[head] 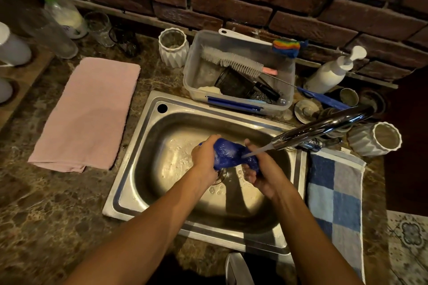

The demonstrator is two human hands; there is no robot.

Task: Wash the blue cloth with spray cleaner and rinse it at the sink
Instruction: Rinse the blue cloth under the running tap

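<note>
Your blue cloth [228, 152] is wet, bunched into a dark, glistening wad, held between both hands above the steel sink [143, 143]. The faucet's [324, 126] stream strikes its right side.

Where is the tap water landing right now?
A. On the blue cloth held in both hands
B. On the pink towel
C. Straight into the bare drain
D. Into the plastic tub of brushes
A: the stream from the faucet hits the blue cloth, gripped by the left hand and right hand over the sink.
</note>
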